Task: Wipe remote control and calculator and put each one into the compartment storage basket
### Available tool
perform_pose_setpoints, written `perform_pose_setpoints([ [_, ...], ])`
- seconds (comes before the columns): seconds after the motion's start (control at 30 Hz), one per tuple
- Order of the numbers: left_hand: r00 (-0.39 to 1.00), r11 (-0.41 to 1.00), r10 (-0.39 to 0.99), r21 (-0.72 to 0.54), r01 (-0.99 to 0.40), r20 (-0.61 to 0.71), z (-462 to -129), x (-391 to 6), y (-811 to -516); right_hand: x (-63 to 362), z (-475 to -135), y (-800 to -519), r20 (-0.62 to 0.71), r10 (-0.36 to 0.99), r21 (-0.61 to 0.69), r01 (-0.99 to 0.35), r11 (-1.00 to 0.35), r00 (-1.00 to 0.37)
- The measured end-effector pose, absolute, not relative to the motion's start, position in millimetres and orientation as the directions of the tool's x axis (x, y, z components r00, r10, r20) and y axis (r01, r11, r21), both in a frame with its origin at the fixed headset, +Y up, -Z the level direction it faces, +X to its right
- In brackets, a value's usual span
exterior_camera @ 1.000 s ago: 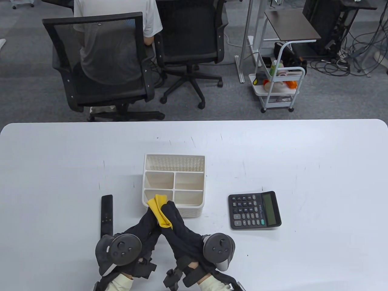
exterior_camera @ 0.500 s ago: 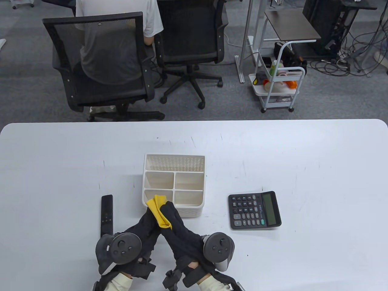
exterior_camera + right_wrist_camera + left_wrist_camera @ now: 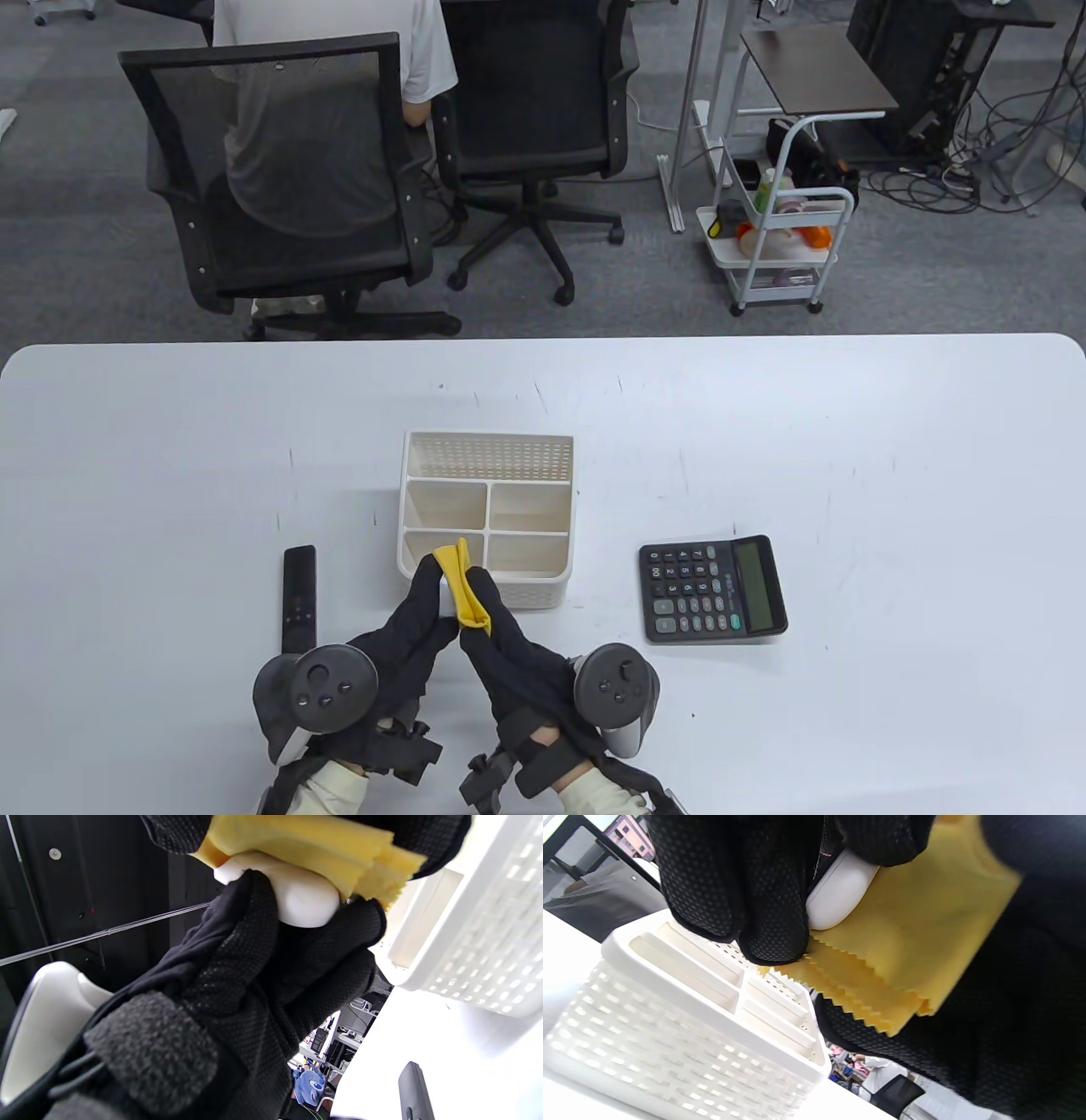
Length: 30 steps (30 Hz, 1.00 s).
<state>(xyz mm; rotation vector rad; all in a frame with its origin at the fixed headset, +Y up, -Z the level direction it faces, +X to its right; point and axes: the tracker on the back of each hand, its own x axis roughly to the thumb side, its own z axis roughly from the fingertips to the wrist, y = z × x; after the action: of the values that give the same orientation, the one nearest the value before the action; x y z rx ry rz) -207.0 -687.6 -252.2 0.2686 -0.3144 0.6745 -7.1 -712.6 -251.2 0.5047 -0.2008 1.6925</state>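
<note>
Both hands grasp one white remote, the right pressing yellow cloth on it.

- Table view: bright, even overhead light; sharp throughout; the white table shows no glare; the calculator casts only a thin soft shadow.
- Table view edges: the table's far corners curve slightly, a mild wide-angle bend.
- Left wrist view: the yellow cloth is sharp at its zigzag edge and blurred toward the upper right; the basket is overexposed at lower left.
- Right wrist view: basket wall soft and washed out; dark background at left underexposed.
</note>
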Motion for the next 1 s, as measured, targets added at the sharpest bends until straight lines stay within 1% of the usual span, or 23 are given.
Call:
perform_pose_setpoints([
  [0.1,0.737,0.757,0.559,0.13,-0.641,0.379,-252.9,-209.5,-687.1,-6.6,-250.8,-711.9,0.438,0.894,0.142,-0.974,-0.179,-0.1],
  [0.2,0.724,0.753,0.555,0.123,-0.647,0.41,-251.5,-208.5,-686.3,-2.7,-253.7,-713.4,0.401,0.915,0.147,-0.983,-0.108,-0.04],
  [0.27,0.737,0.758,0.541,0.145,-0.636,0.406,-250.6,-206.0,-686.5,-0.1,-255.3,-714.8,0.383,0.923,0.149,-0.985,-0.088,-0.024],
  [0.33,0.747,0.759,0.537,0.162,-0.631,0.391,-250.9,-205.9,-686.7,1.5,-255.9,-715.3,0.379,0.925,0.147,-0.985,-0.092,-0.03],
  [0.47,0.753,0.756,0.558,0.159,-0.635,0.349,-251.9,-209.3,-688.1,-3.8,-254.4,-713.5,0.389,0.92,0.188,-0.974,-0.128,-0.046],
  [0.53,0.753,0.758,0.561,0.151,-0.634,0.344,-253.6,-210.7,-688.7,-6.8,-252.9,-714.4,0.391,0.918,0.182,-0.973,-0.144,-0.063],
  [0.6,0.761,0.764,0.569,0.141,-0.629,0.311,-253.9,-211.8,-690.0,-8.5,-252.4,-714.5,0.395,0.916,0.189,-0.971,-0.149,-0.064],
  [0.7,0.757,0.767,0.582,0.11,-0.632,0.296,-256.0,-213.2,-691.6,-8.8,-250.5,-710.9,0.426,0.902,0.182,-0.969,-0.167,-0.076],
  [0.77,0.751,0.767,0.576,0.104,-0.633,0.324,-255.8,-212.0,-691.3,-8.7,-249.5,-708.5,0.447,0.89,0.166,-0.969,-0.181,-0.09],
  [0.9,0.775,0.803,0.491,0.137,-0.58,0.398,-249.1,-202.8,-686.0,-7.5,-250.8,-708.9,0.448,0.886,0.137,-0.971,-0.198,-0.118],
  [1.0,0.816,0.838,0.395,0.2,-0.508,0.422,-243.6,-195.2,-682.0,-5.2,-253.8,-711.0,0.425,0.896,0.137,-0.969,-0.205,-0.129],
])
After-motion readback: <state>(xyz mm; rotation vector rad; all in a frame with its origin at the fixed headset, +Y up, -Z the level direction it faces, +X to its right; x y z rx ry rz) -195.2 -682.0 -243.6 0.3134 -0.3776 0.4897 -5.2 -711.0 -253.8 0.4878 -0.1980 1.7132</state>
